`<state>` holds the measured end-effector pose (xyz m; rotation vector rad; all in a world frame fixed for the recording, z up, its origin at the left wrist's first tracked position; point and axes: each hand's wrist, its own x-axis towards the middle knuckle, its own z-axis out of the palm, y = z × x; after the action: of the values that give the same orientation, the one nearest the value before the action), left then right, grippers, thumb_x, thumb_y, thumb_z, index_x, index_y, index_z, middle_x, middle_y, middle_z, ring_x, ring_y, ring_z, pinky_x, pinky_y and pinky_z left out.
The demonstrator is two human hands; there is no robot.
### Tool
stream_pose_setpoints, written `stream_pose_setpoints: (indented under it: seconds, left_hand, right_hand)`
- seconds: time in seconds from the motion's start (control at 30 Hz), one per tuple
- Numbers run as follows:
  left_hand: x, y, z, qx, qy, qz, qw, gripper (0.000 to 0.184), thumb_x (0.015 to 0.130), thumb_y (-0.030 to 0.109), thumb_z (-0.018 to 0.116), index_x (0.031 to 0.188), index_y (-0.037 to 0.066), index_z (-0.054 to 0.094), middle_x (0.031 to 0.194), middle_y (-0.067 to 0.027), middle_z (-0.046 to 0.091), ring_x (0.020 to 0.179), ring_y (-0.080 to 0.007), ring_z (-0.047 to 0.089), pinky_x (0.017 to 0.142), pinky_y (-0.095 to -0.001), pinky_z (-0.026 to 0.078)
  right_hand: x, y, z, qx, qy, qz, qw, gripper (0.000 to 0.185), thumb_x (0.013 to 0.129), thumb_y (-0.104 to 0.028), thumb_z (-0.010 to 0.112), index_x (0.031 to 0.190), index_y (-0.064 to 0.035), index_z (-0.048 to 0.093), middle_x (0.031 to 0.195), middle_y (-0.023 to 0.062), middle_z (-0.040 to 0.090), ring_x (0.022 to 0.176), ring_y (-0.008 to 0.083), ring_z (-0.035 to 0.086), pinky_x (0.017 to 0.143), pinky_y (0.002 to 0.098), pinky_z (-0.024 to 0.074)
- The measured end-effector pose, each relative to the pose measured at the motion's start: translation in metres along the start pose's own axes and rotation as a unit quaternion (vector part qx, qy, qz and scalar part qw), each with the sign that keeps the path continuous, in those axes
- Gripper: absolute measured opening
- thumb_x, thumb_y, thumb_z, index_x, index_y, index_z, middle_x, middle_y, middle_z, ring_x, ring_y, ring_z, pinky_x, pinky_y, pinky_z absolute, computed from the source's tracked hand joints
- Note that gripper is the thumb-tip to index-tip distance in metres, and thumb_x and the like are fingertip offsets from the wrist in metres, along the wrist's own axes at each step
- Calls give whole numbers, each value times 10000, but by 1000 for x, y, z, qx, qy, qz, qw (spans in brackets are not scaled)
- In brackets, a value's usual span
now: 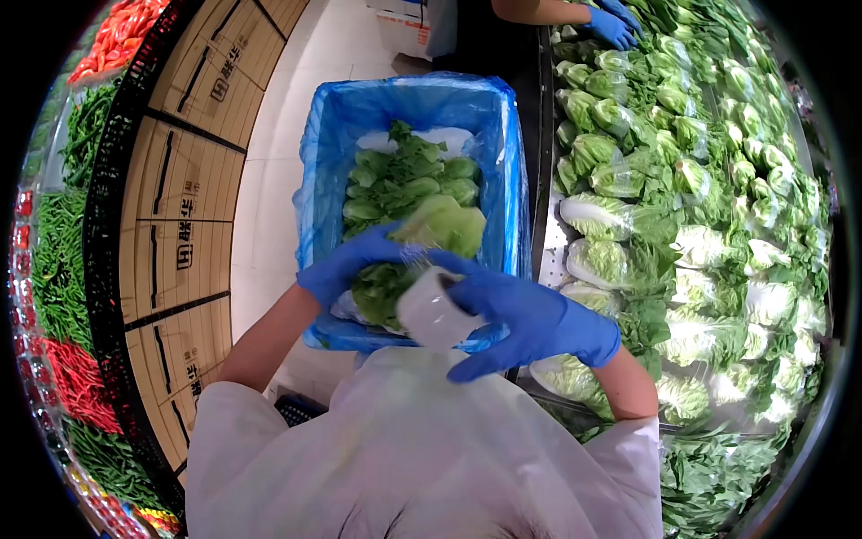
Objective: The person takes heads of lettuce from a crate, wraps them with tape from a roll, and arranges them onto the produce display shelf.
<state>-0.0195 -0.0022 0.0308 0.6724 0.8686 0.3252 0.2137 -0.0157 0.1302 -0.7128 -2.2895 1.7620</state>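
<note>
A pale green leafy lettuce [449, 226] is gripped by my left hand [350, 259], gloved in blue, over the crate. My right hand [534, 316], in the same kind of glove, has its fingers and thumb around a white roll of clear film [433, 313]. A glossy strip of film shows between the roll and the lettuce, slightly blurred. Beneath both hands stands a blue crate [316, 148] lined with blue plastic. Several more green lettuces [409, 171] lie inside it, partly hidden by my hands.
To the right, a sloping display [549, 247] carries rows of wrapped lettuces and Chinese cabbages [597, 216]. A co-worker's blue-gloved hands [615, 25] are over its far end. Cardboard-patterned panels [180, 171] stand left, beside green and red peppers [83, 382].
</note>
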Motion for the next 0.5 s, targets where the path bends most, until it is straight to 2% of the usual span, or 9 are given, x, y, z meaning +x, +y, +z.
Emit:
stream_pose_setpoints:
  seconds: [0.03,0.07,0.1,0.17,0.23,0.27,0.3,0.37,0.5]
  left_hand:
    - [-2,-2,-6,-13,-4,19,1000,594,747,142,651,1273,27,398,1149,-69,538,1041,-150,521,909,-266,404]
    - [-5,-2,-9,-25,-9,38,999,624,747,157,654,1290,23,377,1160,-76,533,1051,-150,518,914,-269,403]
    - [-7,-2,-10,-38,-14,56,998,654,747,172,657,1307,20,356,1172,-84,528,1060,-150,515,920,-271,402]
    - [-15,-1,8,-104,-39,58,992,659,748,164,655,1311,20,344,1180,-88,518,1066,-160,513,923,-280,407]
    - [-25,8,28,-227,-74,50,970,638,777,187,623,1317,23,326,1196,-92,499,1075,-176,511,941,-301,404]
    - [-28,8,32,-226,-77,48,970,638,777,187,623,1317,23,326,1196,-92,499,1075,-176,511,941,-301,404]
    - [-32,6,34,-224,-46,67,971,624,792,205,604,1318,28,320,1209,-101,486,1082,-185,509,946,-317,406]
    - [-35,-4,39,-222,-18,84,971,611,807,223,586,1320,32,315,1222,-109,472,1088,-194,506,951,-332,408]
    - [-30,-47,34,-383,-67,67,919,547,856,269,506,1319,44,320,1261,-122,441,1116,-212,487,953,-361,410]
  right_hand:
    - [-9,14,4,-72,45,10,996,676,684,-412,720,1127,51,506,1227,223,444,1138,299,447,943,350,362]
    - [-11,16,3,104,61,119,986,726,658,-387,748,1174,49,481,1208,227,472,1152,293,446,940,349,369]
    - [-15,14,1,105,61,119,985,726,658,-387,748,1174,49,481,1208,227,472,1152,293,446,940,349,369]
    - [-21,3,-6,282,70,251,923,720,631,-334,778,1170,50,493,1116,202,550,1066,276,523,894,334,409]
    - [-26,15,0,220,102,239,940,675,620,-311,787,1128,46,523,1060,180,578,997,260,557,862,318,427]
    - [-28,17,3,154,137,225,952,630,608,-287,797,1087,43,552,1005,157,607,928,243,592,830,303,445]
    - [-29,15,3,155,140,227,951,630,608,-287,797,1087,43,552,1005,157,607,928,243,592,830,303,445]
    - [-30,5,2,53,193,150,968,518,610,-234,794,1006,28,587,968,128,620,835,223,615,774,284,468]
    - [-34,-8,13,133,245,188,942,446,626,-211,779,961,14,590,927,116,621,818,213,609,752,275,471]
